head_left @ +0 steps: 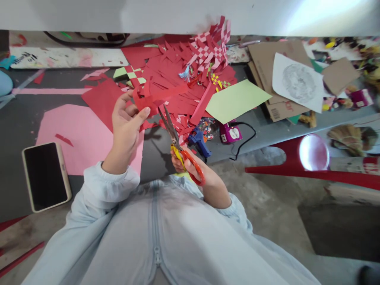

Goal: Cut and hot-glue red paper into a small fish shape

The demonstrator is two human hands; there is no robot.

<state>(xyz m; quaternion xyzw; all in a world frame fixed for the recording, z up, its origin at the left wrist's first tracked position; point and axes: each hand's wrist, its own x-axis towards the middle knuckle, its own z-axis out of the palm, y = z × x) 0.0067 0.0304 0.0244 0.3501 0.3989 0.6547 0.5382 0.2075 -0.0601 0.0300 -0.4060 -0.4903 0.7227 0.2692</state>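
Observation:
Between the thumb and fingers of my left hand [126,122] is a piece of red paper [152,103], with strips sticking out from it to the right. My right hand [204,174] grips a pair of scissors [175,136] with red and yellow handles. The blades point up and away from me, slightly parted, their tips close to the lower edge of the red paper. Whether the blades touch it I cannot tell. Behind both hands lies a heap of cut red paper strips [172,65]. A pink sheet [74,130] rests under my left forearm.
A phone [45,176] lies at the left. Right of the scissors are a blue glue gun [200,141], a purple box [230,133] with a black cable and a light green sheet [237,101]. Cardboard [263,59] and a printed white sheet [297,81] lie farther right. A red stool [285,154] stands below.

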